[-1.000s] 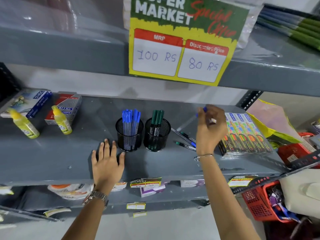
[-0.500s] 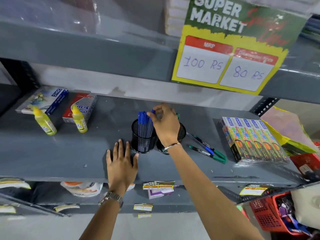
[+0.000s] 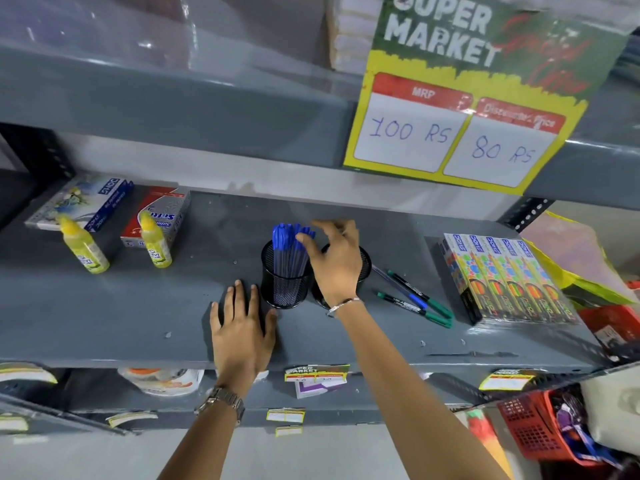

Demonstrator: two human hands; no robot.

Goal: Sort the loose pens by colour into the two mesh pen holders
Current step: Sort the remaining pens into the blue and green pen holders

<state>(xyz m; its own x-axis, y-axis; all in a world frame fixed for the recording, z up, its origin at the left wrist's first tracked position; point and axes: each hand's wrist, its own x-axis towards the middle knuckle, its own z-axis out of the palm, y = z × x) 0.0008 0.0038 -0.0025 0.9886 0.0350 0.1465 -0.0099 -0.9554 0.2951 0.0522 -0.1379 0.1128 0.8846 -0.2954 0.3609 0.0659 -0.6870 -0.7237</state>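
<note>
Blue-capped pens fill the left black mesh pen holder on the grey metal shelf; right hand hovers beside them, grip spread open, empty. Left hand lies flat, holding nothing; loose green and blue pens lie right of the second black mesh holder.

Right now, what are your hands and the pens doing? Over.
Right hand open above blue-pen holder. Left hand flat on shelf. Three loose pens waiting. Nothing blocking.

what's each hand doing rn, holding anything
Left hand: open, flat on the shelf, holding nothing.
Right hand: open, fingers spread above the blue pens, holding nothing.
</note>
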